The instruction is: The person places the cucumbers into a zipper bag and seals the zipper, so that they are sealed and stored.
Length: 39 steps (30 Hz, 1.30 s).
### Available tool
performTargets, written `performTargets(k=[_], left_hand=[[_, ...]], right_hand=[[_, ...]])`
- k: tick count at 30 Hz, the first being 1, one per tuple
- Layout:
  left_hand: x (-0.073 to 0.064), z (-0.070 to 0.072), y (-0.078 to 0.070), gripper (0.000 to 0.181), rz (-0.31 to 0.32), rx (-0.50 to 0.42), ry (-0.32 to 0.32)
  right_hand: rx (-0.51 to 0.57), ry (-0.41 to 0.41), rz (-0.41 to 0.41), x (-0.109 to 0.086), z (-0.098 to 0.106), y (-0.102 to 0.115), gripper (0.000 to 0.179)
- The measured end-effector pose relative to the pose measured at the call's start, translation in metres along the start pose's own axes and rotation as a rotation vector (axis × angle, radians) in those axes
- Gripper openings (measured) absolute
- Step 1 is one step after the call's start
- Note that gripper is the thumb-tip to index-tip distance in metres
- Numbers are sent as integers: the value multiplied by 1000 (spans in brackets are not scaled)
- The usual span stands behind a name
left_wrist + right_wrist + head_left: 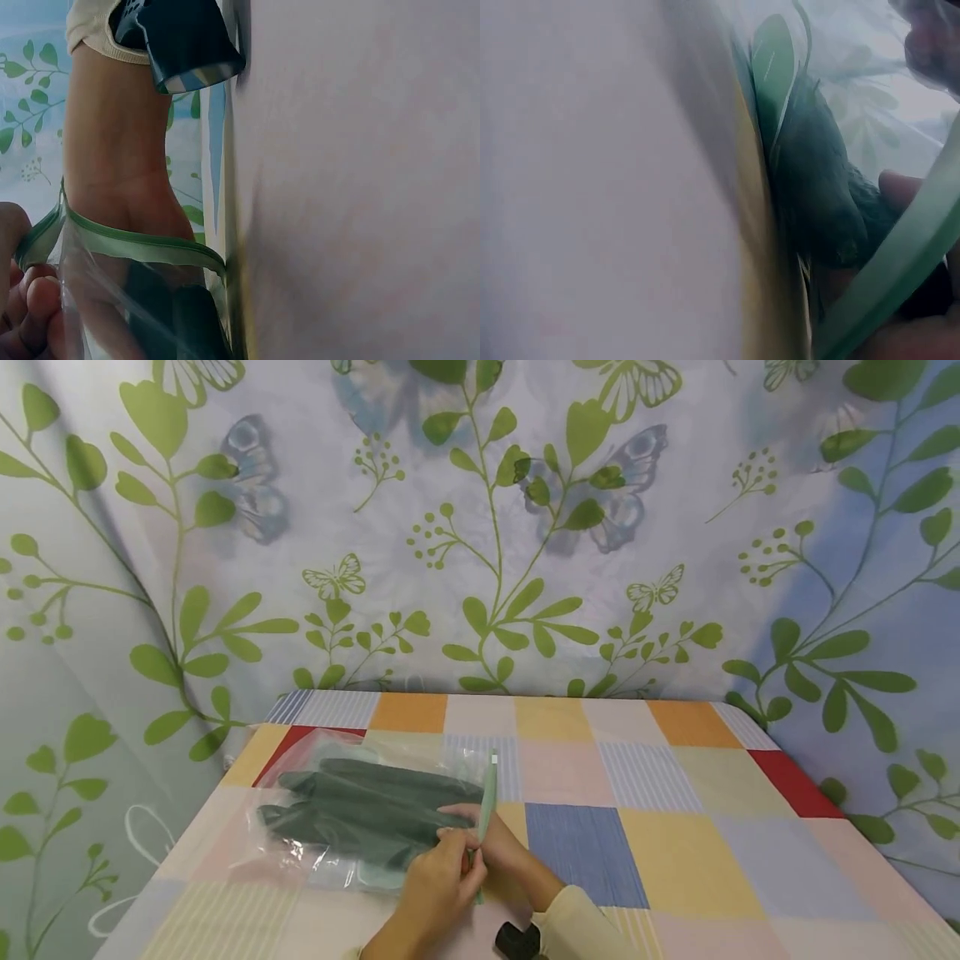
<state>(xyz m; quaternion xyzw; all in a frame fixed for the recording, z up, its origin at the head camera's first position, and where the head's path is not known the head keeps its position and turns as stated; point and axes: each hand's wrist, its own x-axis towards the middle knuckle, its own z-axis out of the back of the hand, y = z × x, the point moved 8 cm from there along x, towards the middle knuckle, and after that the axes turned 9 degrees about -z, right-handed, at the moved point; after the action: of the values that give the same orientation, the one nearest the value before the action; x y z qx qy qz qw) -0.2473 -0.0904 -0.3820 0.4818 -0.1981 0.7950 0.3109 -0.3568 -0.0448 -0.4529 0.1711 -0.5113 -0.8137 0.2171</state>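
A clear plastic zip bag [337,881] with a green zip edge [489,793] lies on the table, its mouth facing right. Inside is a long dark green bundle [360,810] with finger-like ends on its left; its kind cannot be told. My left hand [442,877] pinches the zip edge, fingers curled in the left wrist view [34,307]. Through the mouth reaches my right hand [498,839], with the green rim [150,244] round the wrist. In the right wrist view its fingers lie on both sides of the bundle's near end [817,202].
A pale green oval piece [772,67] lies beside the bundle inside the bag. The table wears a patchwork cloth [690,860]. Behind it hangs a leaf-and-butterfly curtain [480,527]. A black wrist device [517,939] sits at the right sleeve.
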Motion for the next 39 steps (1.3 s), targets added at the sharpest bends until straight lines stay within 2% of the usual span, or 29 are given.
performTargets(k=[3,7,10,13,16,20,24,29,33,39], left_hand=[[-1,2,2,22,16,14,-4],[-3,4,3,7,44,1,2],[-4,5,3,5,49,-7,8],[-6,6,2,8,48,-12,7],[-6,6,3,14,49,-25,13],[-4,4,6,20,50,-51,36],[-3,2,7,23,40,-60,52],[-2,-2,5,25,44,-62,69],[-3,-7,5,21,72,-86,84],[-5,-17,3,16,107,-143,127]], right_hand=[[-40,14,34,3,-3,0,44],[-207,-17,119,-3,-2,3,39],[-258,-37,120,-10,2,3,34],[-215,-33,72,-18,6,-4,33],[-174,-21,59,-27,14,-10,27],[-115,21,43,-36,25,-19,34],[-72,65,-6,-39,33,-29,37],[-35,82,-45,-38,38,-34,35],[-62,52,-70,-35,40,-36,34],[-153,-52,-68,-27,45,-35,25]])
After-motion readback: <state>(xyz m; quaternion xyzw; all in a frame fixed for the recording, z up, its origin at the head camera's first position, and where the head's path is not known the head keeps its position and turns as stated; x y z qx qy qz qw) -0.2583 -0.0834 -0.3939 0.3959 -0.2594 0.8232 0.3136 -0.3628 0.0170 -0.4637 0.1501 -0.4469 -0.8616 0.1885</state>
